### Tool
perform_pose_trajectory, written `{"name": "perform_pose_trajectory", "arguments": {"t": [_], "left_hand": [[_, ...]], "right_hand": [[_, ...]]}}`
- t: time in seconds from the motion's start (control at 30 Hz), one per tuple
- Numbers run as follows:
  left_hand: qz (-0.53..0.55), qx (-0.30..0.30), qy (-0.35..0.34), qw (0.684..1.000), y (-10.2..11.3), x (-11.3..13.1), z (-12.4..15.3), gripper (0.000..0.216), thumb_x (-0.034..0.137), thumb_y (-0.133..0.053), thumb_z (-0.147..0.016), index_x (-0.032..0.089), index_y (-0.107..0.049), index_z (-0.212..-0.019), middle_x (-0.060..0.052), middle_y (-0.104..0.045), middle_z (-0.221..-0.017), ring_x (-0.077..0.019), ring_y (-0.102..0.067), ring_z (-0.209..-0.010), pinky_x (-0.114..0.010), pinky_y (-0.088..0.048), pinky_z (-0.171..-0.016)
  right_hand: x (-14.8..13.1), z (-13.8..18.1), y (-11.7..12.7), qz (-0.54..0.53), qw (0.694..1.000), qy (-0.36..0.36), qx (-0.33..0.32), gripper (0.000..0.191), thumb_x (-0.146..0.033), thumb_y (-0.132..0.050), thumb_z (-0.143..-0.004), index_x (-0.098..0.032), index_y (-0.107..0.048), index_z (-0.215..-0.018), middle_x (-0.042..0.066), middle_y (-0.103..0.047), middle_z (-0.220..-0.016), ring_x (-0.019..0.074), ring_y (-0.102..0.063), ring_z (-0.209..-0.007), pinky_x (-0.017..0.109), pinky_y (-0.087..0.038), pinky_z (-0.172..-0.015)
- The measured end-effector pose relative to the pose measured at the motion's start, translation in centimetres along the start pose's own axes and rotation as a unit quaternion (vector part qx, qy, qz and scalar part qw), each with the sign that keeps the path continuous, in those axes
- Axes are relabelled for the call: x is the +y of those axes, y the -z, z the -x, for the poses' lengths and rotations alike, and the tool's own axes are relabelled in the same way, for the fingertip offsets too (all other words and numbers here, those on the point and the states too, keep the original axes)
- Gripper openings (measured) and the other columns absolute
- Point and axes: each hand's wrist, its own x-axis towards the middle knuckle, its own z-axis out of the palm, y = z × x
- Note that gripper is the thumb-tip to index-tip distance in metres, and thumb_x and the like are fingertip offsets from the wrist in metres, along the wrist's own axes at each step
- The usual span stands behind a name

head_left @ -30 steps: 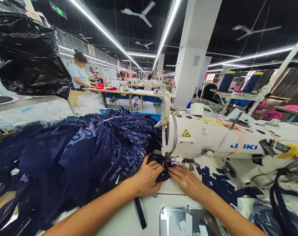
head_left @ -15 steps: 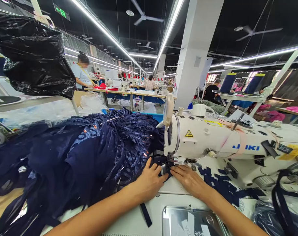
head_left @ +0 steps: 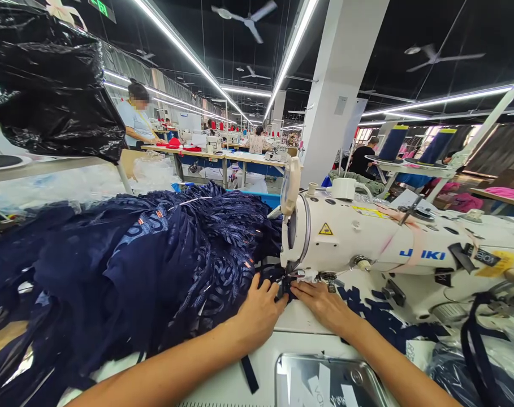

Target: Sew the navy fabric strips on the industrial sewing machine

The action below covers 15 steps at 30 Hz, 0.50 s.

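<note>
A white JUKI sewing machine (head_left: 367, 237) stands ahead of me, its needle end over a small piece of navy fabric (head_left: 285, 289). On the left of the needle area, my left hand (head_left: 260, 308) has its fingers bent, with thumb and fingertips closed on the fabric. My right hand (head_left: 320, 303) comes in from the right, fingers together and fingertips holding the fabric edge close to the presser foot. The needle tip is hidden. A large heap of navy lace garments (head_left: 155, 260) lies beside my left arm.
A metal tray (head_left: 324, 379) with white labels lies in front. Navy strap scraps (head_left: 375, 311) lie beneath the machine arm. A loose navy strip (head_left: 249, 374) is near my left forearm. Thread cones (head_left: 393, 144) stand at right; a black plastic bag (head_left: 53, 85) hangs at left. A co-worker (head_left: 135, 116) stands beyond.
The view has shifted slightly to the right. Both hands keep nearly the same place at the needle, the left fingertips slightly closer to the right ones.
</note>
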Motion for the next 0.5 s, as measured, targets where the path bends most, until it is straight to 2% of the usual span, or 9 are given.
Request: {"name": "perform_pose_trajectory", "arguments": {"t": [0.5], "left_hand": [[-0.01, 0.037, 0.026, 0.999, -0.8, 0.3, -1.1, 0.033, 0.016, -0.046, -0.081, 0.013, -0.056, -0.112, -0.014, -0.057, -0.094, -0.0286, -0.048, -0.092, -0.05, -0.028, -0.089]], "right_hand": [[-0.1, -0.3, -0.2, 0.025, 0.999, -0.042, 0.015, 0.04, -0.002, -0.04, -0.078, -0.017, -0.057, -0.112, 0.011, -0.064, -0.103, 0.0208, -0.06, -0.087, 0.034, -0.052, -0.07]]}}
